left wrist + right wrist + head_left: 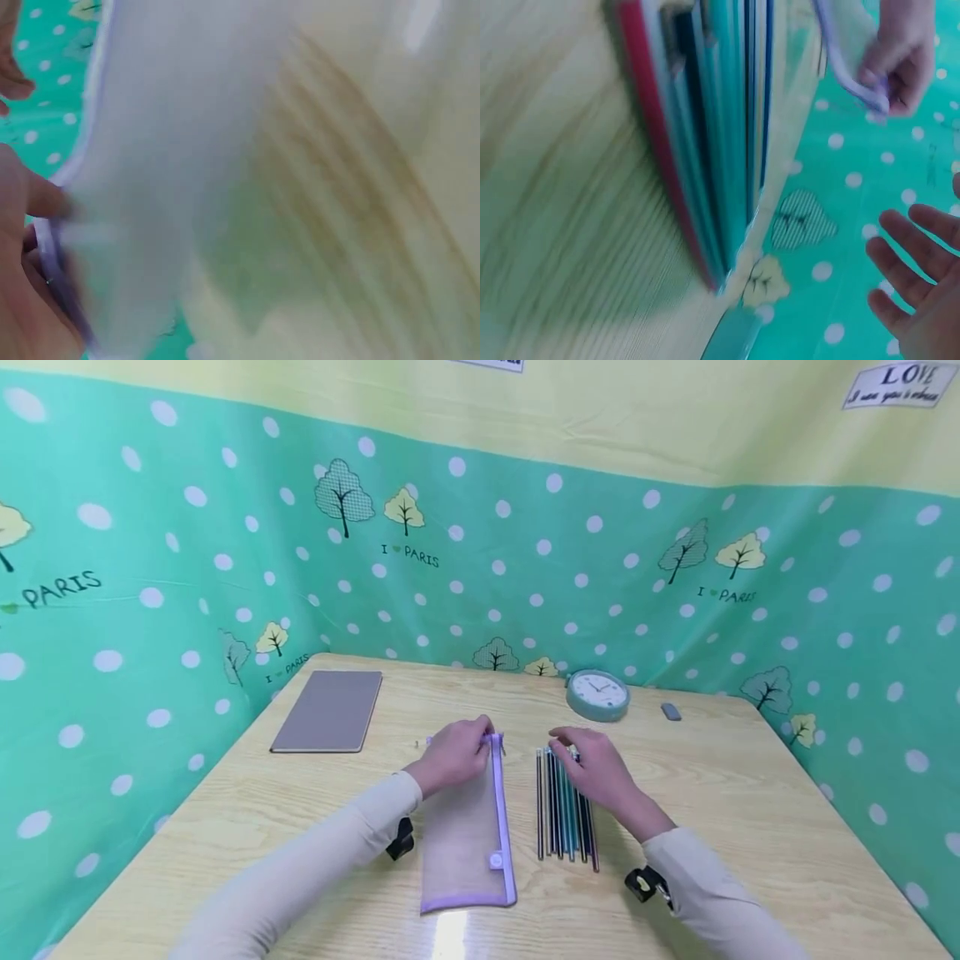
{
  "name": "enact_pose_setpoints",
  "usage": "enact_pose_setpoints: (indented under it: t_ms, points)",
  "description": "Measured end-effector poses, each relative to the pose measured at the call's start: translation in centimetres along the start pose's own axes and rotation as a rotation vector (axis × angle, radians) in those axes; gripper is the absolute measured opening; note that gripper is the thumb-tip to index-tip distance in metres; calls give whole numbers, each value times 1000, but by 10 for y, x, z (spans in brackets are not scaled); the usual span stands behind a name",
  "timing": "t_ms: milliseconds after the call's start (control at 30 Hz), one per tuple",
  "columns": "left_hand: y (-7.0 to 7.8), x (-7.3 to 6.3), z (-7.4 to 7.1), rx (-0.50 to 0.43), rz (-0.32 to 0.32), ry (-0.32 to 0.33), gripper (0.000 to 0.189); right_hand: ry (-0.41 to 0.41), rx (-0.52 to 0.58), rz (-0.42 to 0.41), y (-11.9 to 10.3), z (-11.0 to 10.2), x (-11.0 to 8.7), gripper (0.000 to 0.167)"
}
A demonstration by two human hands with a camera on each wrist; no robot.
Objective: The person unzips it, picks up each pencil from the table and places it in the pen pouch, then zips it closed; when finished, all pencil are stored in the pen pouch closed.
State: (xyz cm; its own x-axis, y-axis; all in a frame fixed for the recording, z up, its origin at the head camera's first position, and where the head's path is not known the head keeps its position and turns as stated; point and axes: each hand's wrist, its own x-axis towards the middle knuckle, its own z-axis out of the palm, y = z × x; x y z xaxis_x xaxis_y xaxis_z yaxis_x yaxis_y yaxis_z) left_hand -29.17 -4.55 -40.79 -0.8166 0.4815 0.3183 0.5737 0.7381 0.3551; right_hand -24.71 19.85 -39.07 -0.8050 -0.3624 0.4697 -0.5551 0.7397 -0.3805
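Note:
A translucent zip pouch (465, 852) with purple edging stands out on the table in the head view. At its far end, my left hand (457, 752) pinches the purple edge between thumb and fingers; the left wrist view shows the same edge in the left hand (30, 277), with the pouch's sheer side filling much of the picture. To the right of the pouch lies a row of several pencils (564, 818), mostly teal and dark, with a red one at one side. Over their far ends hovers my right hand (596, 764), its fingers (919, 262) spread apart and holding nothing.
A grey notebook (330, 710) lies at the back left of the wooden table. Toward the back right are a round teal clock (597, 695) and a small grey-blue eraser-like block (671, 712). Behind the table hangs a green dotted curtain (420, 585).

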Motion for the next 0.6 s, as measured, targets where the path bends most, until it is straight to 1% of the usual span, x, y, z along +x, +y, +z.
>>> enact_pose_setpoints:
  t_ms: [100,167,233,267,367,433,500,600]
  points:
    - [4,0,-11,-47,13,60,20,-93,115,20,-15,7,7,42]
    - [7,0,-16,-68,24,89,24,-149,187,36,-25,13,13,53]
    - [10,0,-18,-85,49,108,24,-177,247,51,-32,19,18,56]
    - [12,0,-19,-92,63,116,24,-178,270,55,-35,23,21,53]
    - [15,-3,-17,-112,109,133,22,-157,309,82,-41,33,24,42]
    - [15,-6,-14,-120,134,144,22,-126,332,105,-44,39,23,34]
    - [15,-8,-11,-133,148,148,22,-84,357,118,-46,43,21,26]
    - [14,-9,-9,-158,158,140,23,3,399,108,-45,45,18,15]
